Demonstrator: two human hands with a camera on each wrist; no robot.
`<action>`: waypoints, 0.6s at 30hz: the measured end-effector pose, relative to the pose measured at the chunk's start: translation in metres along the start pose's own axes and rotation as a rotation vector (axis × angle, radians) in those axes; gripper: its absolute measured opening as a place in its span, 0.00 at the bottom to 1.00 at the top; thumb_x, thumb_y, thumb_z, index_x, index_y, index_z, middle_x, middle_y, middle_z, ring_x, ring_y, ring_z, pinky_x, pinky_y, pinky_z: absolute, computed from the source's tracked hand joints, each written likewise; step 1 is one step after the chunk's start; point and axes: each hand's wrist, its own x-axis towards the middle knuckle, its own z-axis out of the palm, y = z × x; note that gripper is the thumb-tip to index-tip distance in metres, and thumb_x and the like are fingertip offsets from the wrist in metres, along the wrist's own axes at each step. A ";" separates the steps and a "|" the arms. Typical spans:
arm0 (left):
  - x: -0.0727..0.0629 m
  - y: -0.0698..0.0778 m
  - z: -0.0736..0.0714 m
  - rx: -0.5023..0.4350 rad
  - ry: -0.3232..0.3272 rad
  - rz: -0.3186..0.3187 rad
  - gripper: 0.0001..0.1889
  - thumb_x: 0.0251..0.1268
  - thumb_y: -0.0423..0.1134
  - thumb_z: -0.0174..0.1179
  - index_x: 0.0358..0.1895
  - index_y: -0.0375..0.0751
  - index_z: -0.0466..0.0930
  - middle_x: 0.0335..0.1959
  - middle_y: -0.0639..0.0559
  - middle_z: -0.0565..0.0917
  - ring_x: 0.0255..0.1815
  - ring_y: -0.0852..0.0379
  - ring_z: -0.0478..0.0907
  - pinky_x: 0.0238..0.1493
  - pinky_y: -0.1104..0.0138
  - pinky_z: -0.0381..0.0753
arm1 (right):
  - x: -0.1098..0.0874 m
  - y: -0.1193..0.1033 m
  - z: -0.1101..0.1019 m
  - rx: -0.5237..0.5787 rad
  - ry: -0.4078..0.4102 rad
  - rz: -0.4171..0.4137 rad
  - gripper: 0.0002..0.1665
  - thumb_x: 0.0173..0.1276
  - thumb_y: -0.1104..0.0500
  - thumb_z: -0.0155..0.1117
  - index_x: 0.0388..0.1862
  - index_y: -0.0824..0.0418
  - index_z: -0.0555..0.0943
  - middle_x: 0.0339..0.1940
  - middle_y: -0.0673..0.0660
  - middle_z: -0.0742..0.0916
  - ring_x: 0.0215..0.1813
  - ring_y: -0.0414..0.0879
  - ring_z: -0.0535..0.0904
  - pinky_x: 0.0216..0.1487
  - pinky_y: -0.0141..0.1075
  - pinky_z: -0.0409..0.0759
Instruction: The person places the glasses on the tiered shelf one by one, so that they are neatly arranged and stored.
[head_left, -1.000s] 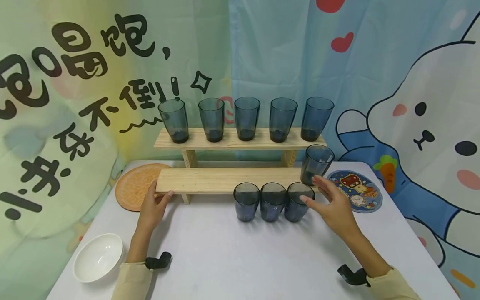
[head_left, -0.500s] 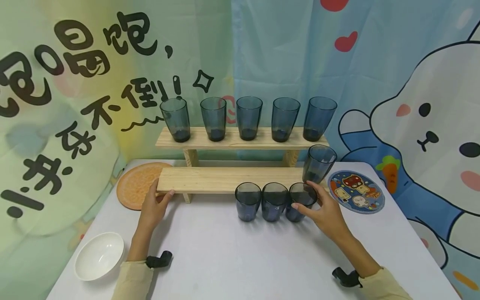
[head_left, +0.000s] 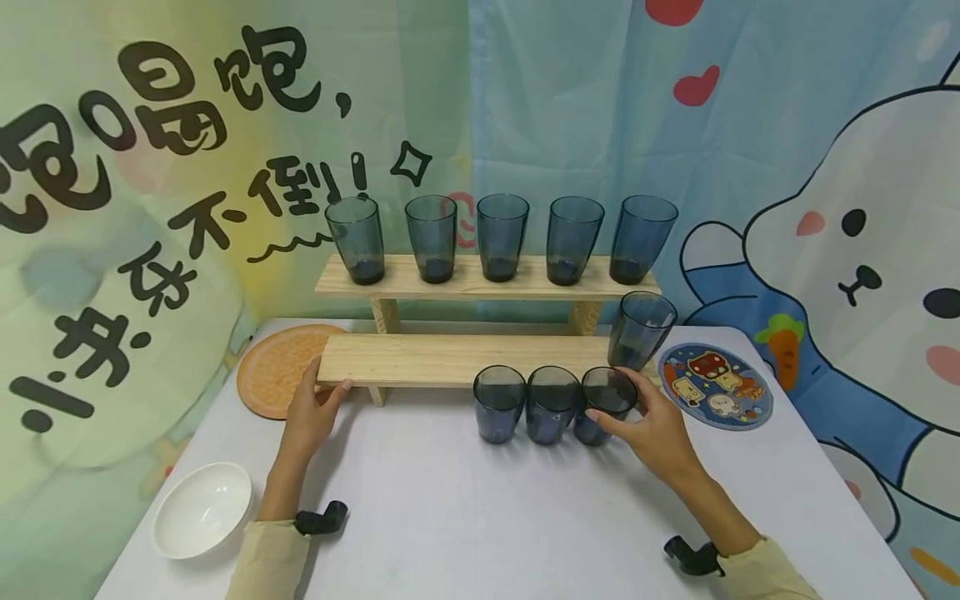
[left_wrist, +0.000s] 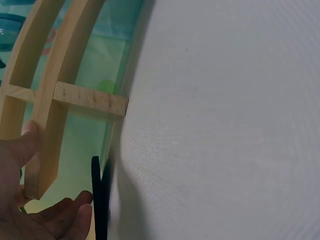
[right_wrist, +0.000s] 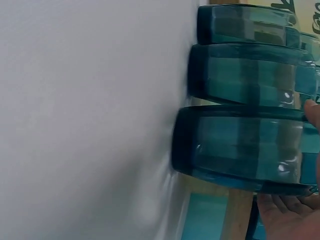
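Observation:
Three smoky-blue drinking glasses stand upright in a row on the table, before the right part of a two-tier wooden shelf (head_left: 397, 358). My right hand (head_left: 660, 433) holds the rightmost of them, a glass (head_left: 596, 429), near its rim. In the right wrist view the thumb (right_wrist: 313, 112) lies on one side of that glass and the fingers on the other. Another glass (head_left: 641, 333) sits at the right end of the lower tier. My left hand (head_left: 309, 417) grips the left end of that tier, thumb (left_wrist: 25, 142) against its front edge.
Several matching glasses (head_left: 502, 237) line the upper tier (head_left: 465, 289). An orange round mat (head_left: 273, 375) lies behind my left hand, and a white bowl (head_left: 202, 510) sits nearer on the left. A blue patterned round mat (head_left: 753, 400) is at the right.
My right hand has moved left and slightly down, from beside the rightmost front glass to a hold around it. My left hand stays on the shelf end. The view has shifted slightly.

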 end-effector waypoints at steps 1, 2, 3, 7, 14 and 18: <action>0.000 0.000 0.000 0.002 0.000 -0.005 0.42 0.84 0.46 0.56 0.86 0.35 0.41 0.82 0.27 0.57 0.73 0.29 0.72 0.72 0.43 0.75 | 0.000 -0.001 -0.001 -0.004 -0.001 0.002 0.53 0.66 0.44 0.80 0.81 0.62 0.65 0.76 0.69 0.75 0.77 0.65 0.72 0.74 0.51 0.71; 0.000 0.001 0.001 0.003 -0.002 -0.008 0.42 0.84 0.46 0.56 0.86 0.35 0.40 0.83 0.27 0.56 0.73 0.29 0.72 0.72 0.43 0.75 | -0.001 -0.002 -0.002 -0.005 -0.006 0.008 0.54 0.66 0.44 0.80 0.82 0.63 0.65 0.76 0.69 0.74 0.77 0.66 0.72 0.73 0.51 0.72; 0.000 0.001 0.001 0.004 -0.005 -0.012 0.43 0.84 0.46 0.56 0.87 0.35 0.40 0.83 0.27 0.56 0.74 0.29 0.72 0.72 0.43 0.75 | -0.001 -0.003 -0.003 -0.010 -0.013 0.017 0.55 0.66 0.43 0.80 0.82 0.63 0.64 0.77 0.70 0.74 0.77 0.66 0.72 0.73 0.52 0.73; -0.001 0.001 0.001 0.001 -0.009 -0.017 0.43 0.84 0.46 0.55 0.87 0.36 0.39 0.83 0.27 0.55 0.74 0.29 0.71 0.73 0.43 0.74 | -0.002 -0.012 -0.011 -0.023 -0.042 0.045 0.57 0.66 0.41 0.79 0.84 0.62 0.62 0.78 0.70 0.72 0.78 0.68 0.70 0.72 0.53 0.74; -0.001 0.001 0.001 0.003 -0.008 -0.007 0.42 0.85 0.47 0.55 0.87 0.36 0.40 0.83 0.27 0.56 0.74 0.29 0.72 0.72 0.43 0.75 | -0.002 -0.043 -0.031 -0.059 -0.020 0.009 0.56 0.66 0.45 0.80 0.84 0.63 0.62 0.75 0.72 0.74 0.76 0.70 0.72 0.68 0.53 0.75; -0.001 0.001 0.000 0.005 -0.003 -0.002 0.42 0.84 0.47 0.55 0.87 0.36 0.40 0.82 0.27 0.58 0.73 0.29 0.72 0.72 0.43 0.74 | 0.001 -0.065 -0.043 -0.091 0.028 -0.061 0.54 0.65 0.49 0.82 0.82 0.64 0.65 0.72 0.72 0.77 0.73 0.70 0.75 0.67 0.52 0.74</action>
